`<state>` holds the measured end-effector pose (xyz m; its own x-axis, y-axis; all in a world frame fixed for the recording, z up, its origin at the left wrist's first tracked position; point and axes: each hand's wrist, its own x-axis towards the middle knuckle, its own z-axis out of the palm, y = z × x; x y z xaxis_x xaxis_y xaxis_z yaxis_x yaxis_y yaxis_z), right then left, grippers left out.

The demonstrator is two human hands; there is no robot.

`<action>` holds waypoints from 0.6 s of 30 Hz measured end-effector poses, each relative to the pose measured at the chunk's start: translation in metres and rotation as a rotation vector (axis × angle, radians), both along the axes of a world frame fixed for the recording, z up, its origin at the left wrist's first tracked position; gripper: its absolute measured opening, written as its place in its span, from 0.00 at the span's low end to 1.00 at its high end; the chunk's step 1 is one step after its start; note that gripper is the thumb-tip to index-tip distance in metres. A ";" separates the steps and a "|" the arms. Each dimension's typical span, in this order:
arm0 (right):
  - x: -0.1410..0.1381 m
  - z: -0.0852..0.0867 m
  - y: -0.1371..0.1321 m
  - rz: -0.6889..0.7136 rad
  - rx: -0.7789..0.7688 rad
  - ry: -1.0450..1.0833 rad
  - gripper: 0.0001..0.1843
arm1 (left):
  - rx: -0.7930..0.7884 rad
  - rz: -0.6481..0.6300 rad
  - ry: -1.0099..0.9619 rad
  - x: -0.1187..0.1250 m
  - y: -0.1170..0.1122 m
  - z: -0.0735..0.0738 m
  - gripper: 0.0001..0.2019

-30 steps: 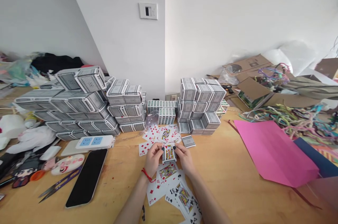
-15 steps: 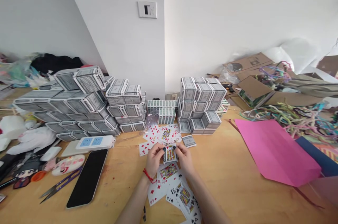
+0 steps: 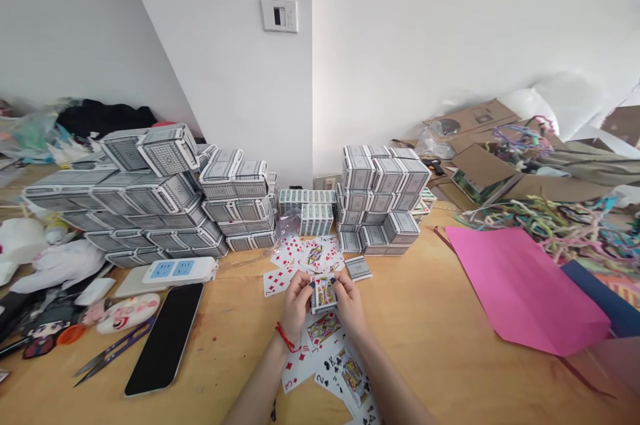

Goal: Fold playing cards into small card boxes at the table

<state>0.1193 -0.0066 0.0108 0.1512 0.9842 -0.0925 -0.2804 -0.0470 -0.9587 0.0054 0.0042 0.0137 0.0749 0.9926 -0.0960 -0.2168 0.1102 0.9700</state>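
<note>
Between both hands is a playing card, a king face up, with strips of grey patterned card back along its lower and left edges. My left hand pinches its left side and my right hand pinches its right side, thumbs on top. Just beyond the hands lie loose red-suit cards face up. Beside my right fingers rests a small grey patterned square. Under and between my wrists, more face-up cards are spread, partly hidden by the forearms.
Stacked blocks of folded cards rise at the left, centre-left and right. At left lie a phone, thread snips and a white power strip. Pink paper and tangled yarn occupy the right.
The held card has tilted to show more of its king face, and the hands have shifted slightly. My left wrist has moved a little to the right.
</note>
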 end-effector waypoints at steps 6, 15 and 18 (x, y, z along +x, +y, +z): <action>0.000 0.004 -0.001 -0.027 0.007 -0.033 0.06 | 0.019 -0.063 0.012 0.002 -0.002 0.001 0.04; 0.001 0.000 0.001 -0.023 0.005 -0.014 0.07 | 0.056 -0.011 0.037 0.004 0.001 -0.009 0.03; 0.001 0.000 0.002 -0.001 0.009 0.017 0.08 | 0.059 -0.004 0.039 0.004 0.002 -0.010 0.03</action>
